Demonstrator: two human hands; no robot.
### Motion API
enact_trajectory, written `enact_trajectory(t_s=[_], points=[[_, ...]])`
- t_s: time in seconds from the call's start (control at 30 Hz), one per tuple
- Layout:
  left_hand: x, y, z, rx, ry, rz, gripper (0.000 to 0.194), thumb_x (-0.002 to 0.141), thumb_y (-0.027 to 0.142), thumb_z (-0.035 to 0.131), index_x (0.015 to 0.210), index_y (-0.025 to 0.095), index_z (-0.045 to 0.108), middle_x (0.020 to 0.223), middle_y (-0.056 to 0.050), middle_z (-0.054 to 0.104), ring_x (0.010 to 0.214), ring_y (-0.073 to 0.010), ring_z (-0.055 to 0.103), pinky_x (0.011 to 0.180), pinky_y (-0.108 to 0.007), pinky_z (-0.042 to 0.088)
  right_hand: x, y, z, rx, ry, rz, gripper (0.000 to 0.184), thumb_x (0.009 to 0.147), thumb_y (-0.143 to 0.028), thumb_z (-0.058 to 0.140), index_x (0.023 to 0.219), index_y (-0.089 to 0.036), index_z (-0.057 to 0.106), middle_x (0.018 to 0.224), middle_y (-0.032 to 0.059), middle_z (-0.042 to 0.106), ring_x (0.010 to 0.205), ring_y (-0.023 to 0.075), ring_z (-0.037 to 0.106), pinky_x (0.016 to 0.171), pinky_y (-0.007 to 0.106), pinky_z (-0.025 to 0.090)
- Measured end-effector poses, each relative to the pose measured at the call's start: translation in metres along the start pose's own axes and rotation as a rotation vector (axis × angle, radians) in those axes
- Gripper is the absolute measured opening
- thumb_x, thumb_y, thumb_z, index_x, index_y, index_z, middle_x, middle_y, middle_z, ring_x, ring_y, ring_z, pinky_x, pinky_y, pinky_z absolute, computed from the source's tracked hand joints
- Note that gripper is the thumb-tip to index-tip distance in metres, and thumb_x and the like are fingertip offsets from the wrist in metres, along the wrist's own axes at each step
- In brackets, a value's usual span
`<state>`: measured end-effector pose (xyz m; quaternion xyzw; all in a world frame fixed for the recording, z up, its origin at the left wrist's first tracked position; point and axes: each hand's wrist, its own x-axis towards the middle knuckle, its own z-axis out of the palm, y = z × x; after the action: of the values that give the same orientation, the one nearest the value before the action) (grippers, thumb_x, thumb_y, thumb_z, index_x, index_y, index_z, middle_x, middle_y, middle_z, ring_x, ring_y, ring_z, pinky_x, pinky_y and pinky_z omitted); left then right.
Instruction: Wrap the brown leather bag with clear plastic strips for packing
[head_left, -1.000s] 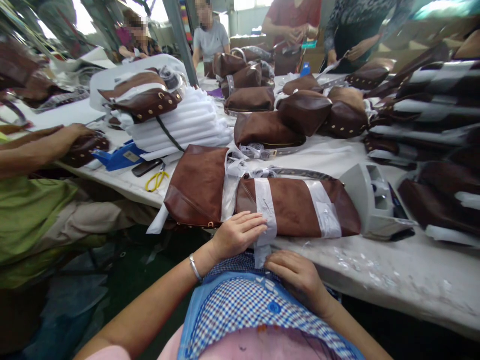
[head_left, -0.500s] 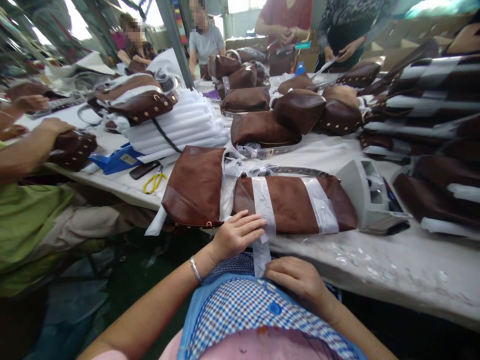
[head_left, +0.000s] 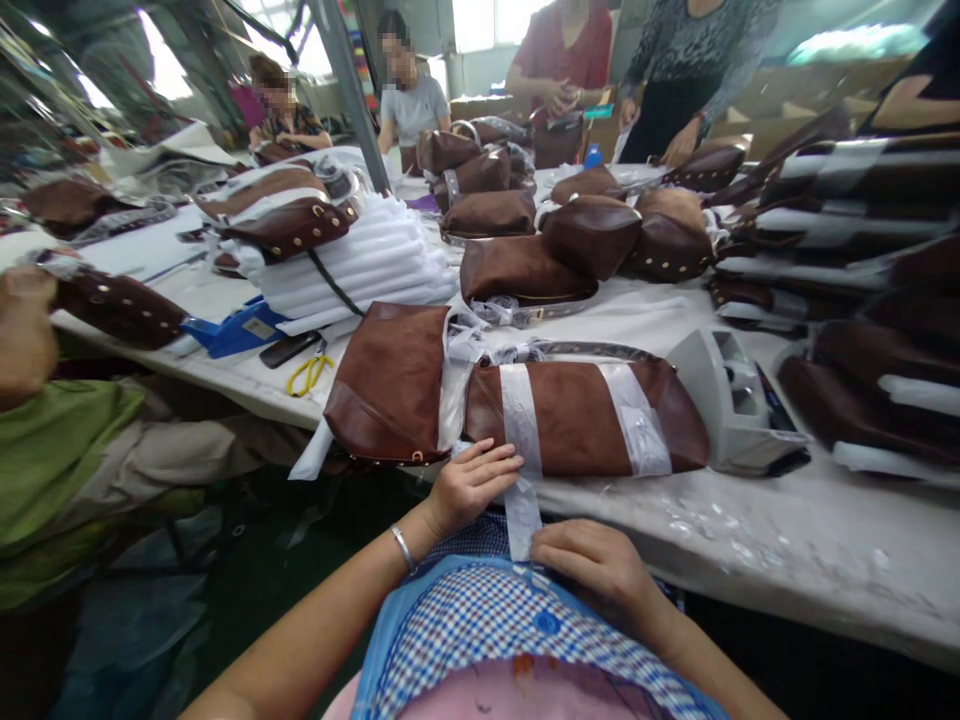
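Grey tray (head_left: 712,385) well right of the fingers, small contents too blurred to tell. Brown bag (head_left: 577,415) banded twice in clear film, lying at the table edge. Left hand (head_left: 472,482) flat, fingers spread on it; right hand (head_left: 592,565) pinching the film strip (head_left: 523,500) below.

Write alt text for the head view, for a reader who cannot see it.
The left hand presses a clear plastic strip against a brown bag at the table edge; the right hand holds the strip's hanging end. More brown bags and other people's hands lie beyond.
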<state>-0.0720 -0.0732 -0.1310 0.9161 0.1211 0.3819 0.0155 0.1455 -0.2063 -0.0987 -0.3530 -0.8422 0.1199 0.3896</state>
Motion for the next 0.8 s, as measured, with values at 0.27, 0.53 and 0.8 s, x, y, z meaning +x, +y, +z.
enact_trajectory(t_s=[0.27, 0.53, 0.8], points=[[0.000, -0.004, -0.003, -0.006, -0.011, 0.036, 0.020, 0.093, 0.010, 0.059, 0.112, 0.017, 0.065, 0.126, -0.006, 0.069, 0.131, -0.0191, 0.055, 0.114, -0.042, 0.046, 0.002, -0.002, -0.003, -0.020, 0.022, -0.020, 0.024, 0.092, -0.007, 0.052, 0.111, -0.015, 0.065, 0.098, 0.0086, 0.073, 0.091, 0.0180, 0.068, 0.078, 0.031, 0.056], [0.001, -0.010, -0.004, -0.025, -0.016, 0.067, 0.018, 0.092, 0.010, 0.061, 0.108, 0.016, 0.066, 0.123, -0.004, 0.070, 0.130, -0.0177, 0.056, 0.115, -0.040, 0.046, 0.000, -0.003, -0.004, -0.017, -0.001, -0.012, 0.023, 0.094, -0.008, 0.050, 0.111, -0.015, 0.065, 0.098, 0.0083, 0.073, 0.090, 0.0185, 0.068, 0.079, 0.031, 0.056], [0.014, -0.001, -0.011, -0.058, 0.000, -0.022, 0.033, 0.094, 0.023, 0.062, 0.126, 0.014, 0.058, 0.119, -0.005, 0.072, 0.119, -0.0167, 0.064, 0.109, -0.036, 0.050, 0.000, -0.003, -0.003, -0.034, 0.011, -0.010, 0.024, 0.093, -0.007, 0.051, 0.111, -0.015, 0.065, 0.098, 0.0074, 0.073, 0.090, 0.0178, 0.068, 0.079, 0.030, 0.057]])
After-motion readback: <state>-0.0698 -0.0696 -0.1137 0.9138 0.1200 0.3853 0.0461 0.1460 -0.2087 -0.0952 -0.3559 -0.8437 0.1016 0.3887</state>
